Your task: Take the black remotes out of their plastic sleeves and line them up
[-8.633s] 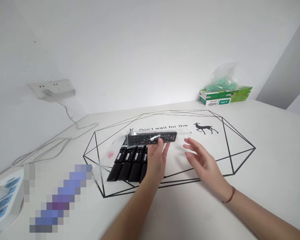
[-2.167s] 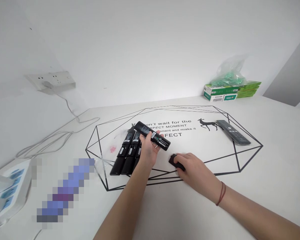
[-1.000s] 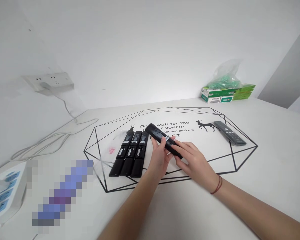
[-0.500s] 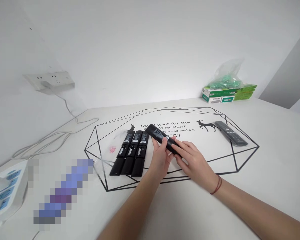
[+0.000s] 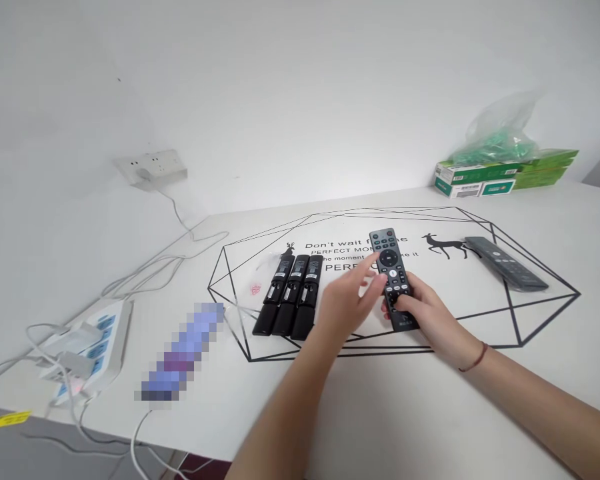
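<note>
Head view, item list. Your right hand (image 5: 433,319) grips black remote (image 5: 393,278) by lower end, buttons up, facing you for reading, raised over table (image 5: 380,413). Your left hand (image 5: 347,303) loose, fingers spread, tips at remote's left edge, holding nothing. Three remotes (image 5: 290,293) face-down, side by side, left. One remote (image 5: 506,262) lies apart, far right.
</note>
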{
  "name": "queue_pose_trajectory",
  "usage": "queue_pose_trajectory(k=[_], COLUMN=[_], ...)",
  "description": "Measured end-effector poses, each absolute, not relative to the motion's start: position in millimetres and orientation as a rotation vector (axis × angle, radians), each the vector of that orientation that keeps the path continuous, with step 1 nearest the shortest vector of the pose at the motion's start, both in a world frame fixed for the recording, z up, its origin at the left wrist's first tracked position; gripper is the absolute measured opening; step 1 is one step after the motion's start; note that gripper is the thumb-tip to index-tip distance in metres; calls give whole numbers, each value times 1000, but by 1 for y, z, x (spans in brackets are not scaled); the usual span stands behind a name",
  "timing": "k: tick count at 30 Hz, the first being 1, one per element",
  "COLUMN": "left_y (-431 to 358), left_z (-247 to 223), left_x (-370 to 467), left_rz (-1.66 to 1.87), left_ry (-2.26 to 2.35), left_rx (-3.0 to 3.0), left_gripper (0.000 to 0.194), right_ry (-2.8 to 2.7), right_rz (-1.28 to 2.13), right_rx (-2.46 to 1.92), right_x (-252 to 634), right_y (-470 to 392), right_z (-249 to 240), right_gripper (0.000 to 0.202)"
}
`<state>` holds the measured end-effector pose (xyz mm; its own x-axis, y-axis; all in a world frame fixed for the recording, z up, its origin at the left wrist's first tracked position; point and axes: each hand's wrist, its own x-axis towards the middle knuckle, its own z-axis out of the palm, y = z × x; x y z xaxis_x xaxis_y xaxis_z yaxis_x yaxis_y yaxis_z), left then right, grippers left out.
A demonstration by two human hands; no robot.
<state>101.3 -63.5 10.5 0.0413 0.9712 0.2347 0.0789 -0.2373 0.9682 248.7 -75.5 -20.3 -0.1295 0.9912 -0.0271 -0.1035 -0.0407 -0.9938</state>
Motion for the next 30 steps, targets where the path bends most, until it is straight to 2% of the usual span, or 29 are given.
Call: queue_pose_trajectory(k=[3, 5, 6, 8, 9, 11, 17, 22, 24, 27, 30], left_y=[-55, -52, -52, -55, -56, -59, -63, -63, -60, -54, -47], left_z=[16, 15, 12, 5, 1, -6, -7, 0, 4, 15, 28], left_x=[59, 16, -6, -45, -59, -74, -65, -70, -66, -41, 2], left_rz=[1492, 1429, 1318, 872, 643, 490, 476, 1104, 1230, 1426, 1637], left_ry=[1430, 1858, 2108, 2528, 2647, 2703, 2746, 2462, 2349, 2077, 1456], left_rx=[1537, 1634, 1672, 1699, 1657, 1575, 1473, 1235, 1183, 1091, 794], left_gripper=[20, 27, 31, 38, 42, 47, 48, 55, 56, 47, 26], right_ry=[-1021, -1009, -1015, -1031, -1036, -1036, -1005, -1013, -1004, -994, -975], right_rz=[1616, 1705, 1731, 1753, 1754, 1753, 1745, 1707, 1685, 1655, 1610], right_rx=[-1022, -1000, -995, -995, -998, -1000, -999, -1010, -1012, -1017, -1023], right_x=[247, 246, 245, 244, 244, 243, 244, 244, 242, 241, 242], right_y=[-75, -76, -76, -77, -78, -79, -77, -77, -79, -84, -90], right_z=[-26, -31, -33, -34, -33, -31, -32, -35, -33, -28, -23], right_gripper=[20, 14, 12, 10, 10, 10, 10, 11, 13, 14, 16])
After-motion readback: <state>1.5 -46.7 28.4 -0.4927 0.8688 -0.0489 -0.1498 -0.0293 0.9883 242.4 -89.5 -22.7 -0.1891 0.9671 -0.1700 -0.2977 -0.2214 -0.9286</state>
